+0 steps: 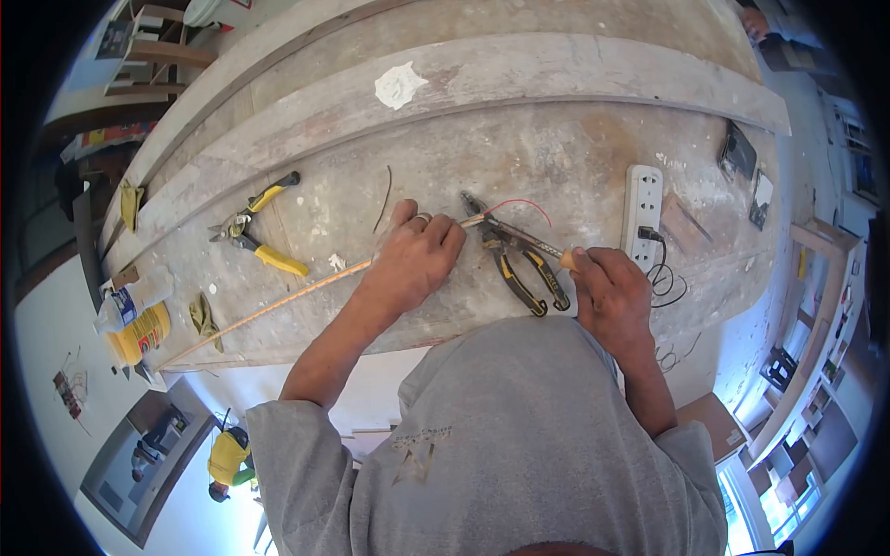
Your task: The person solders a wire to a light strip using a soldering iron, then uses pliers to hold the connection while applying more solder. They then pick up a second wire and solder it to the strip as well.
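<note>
My left hand is closed around a long thin cable that runs left across the dusty wooden workbench. A red wire end sticks out past the fingers. My right hand grips the orange handle of a screwdriver, its tip pointing toward the cable end by my left hand. Black and yellow pliers lie on the bench between the two hands, under the screwdriver shaft.
Yellow-handled snips lie at the left. A white power strip with a black plug and cord sits right of my right hand. A yellow bottle stands at the bench's left edge. A loose wire piece lies farther back.
</note>
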